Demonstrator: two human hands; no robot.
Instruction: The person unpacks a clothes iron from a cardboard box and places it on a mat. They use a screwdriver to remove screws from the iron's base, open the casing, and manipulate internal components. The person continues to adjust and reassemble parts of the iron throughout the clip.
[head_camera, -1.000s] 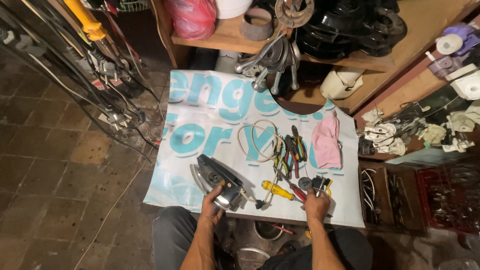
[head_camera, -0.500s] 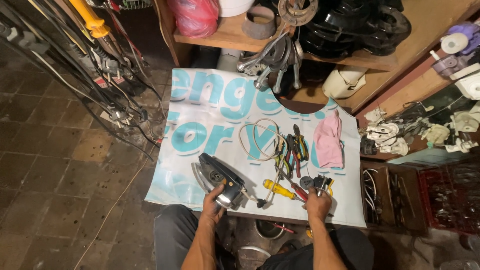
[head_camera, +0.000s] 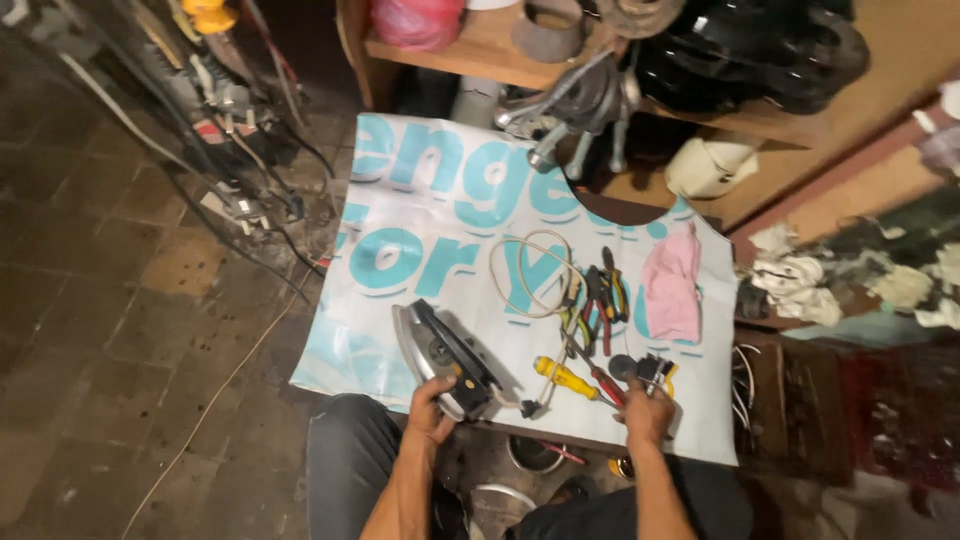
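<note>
Head view: person seated at a low work surface covered w/ a white-and-teal printed banner (head_camera: 440, 215). Left hand (head_camera: 432, 405) is closed around the rear end of an electric clothes iron (head_camera: 440, 358), which lies at the banner's near-left part, nose pointing away & left, black handle up. Right hand (head_camera: 647, 412) rests at the banner's near-right edge, fingers curled over a small black part (head_camera: 652, 370); whether it actually grips it or only touches it can't be told, too small.

Step in hand, judged: steadying the iron while picking up a part/tool. To do it well: keep the left-hand grip firm on the iron's heel so the body doesn't slide on the slick banner, keep the cord clear of the tools, lift the small part w/o knocking the tools beside it.

Rel. to the iron: yellow-handled screwdriver (head_camera: 565, 377) just to its right, between both hands; pliers w/ coloured grips (head_camera: 598, 295) further right & away; looped pale wire (head_camera: 530, 272) beyond the iron's right side; pink cloth (head_camera: 671, 285) well to the right. Iron touches the left hand; well apart from the right hand.
</note>
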